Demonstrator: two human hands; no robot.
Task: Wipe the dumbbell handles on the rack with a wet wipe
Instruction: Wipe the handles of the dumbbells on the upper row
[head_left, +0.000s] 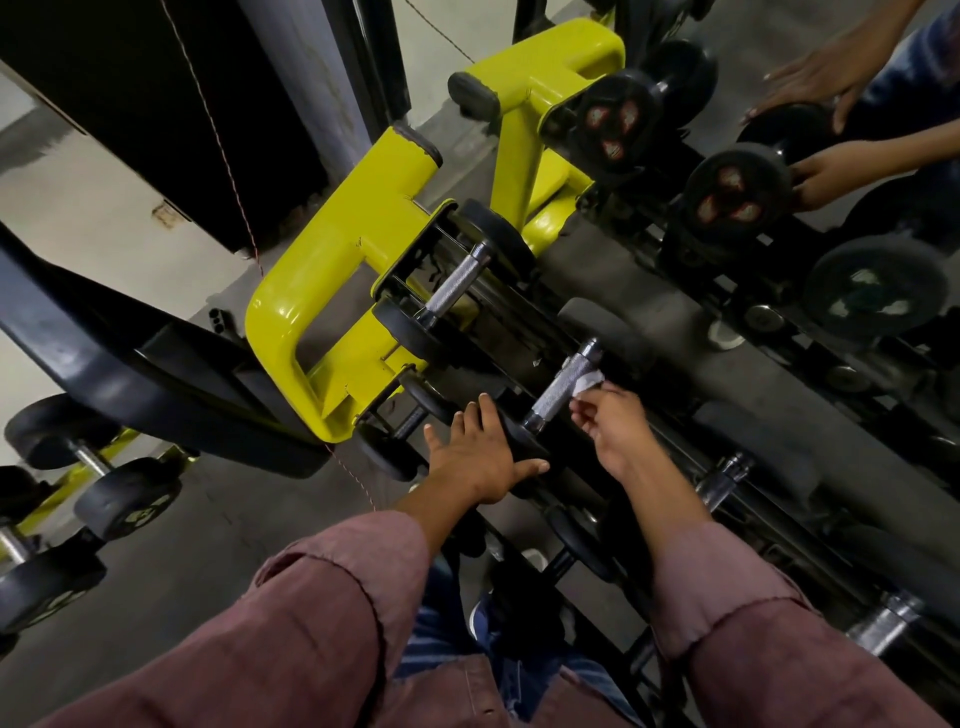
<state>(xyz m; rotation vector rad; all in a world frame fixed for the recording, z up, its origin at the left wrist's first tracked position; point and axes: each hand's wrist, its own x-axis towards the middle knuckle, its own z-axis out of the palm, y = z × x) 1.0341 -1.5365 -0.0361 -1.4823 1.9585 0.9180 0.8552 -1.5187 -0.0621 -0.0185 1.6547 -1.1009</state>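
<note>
A black dumbbell lies on the rack with its knurled metal handle (562, 385) running diagonally in the middle of the view. My right hand (615, 431) pinches a small white wet wipe (589, 380) against the right side of that handle. My left hand (480, 457) rests with spread fingers on the dumbbell's near black end plate (519, 434). A second dumbbell with a bare knurled handle (457, 283) sits further up the rack, untouched. More metal handles (724, 480) follow lower right.
The yellow rack frame (337, 291) stands left of the dumbbells. A mirror behind the rack shows reflected dumbbells (737, 195) and reflected hands (826, 78). More dumbbells (124, 499) lie on the grey floor at left, beside a black curved machine arm (104, 374).
</note>
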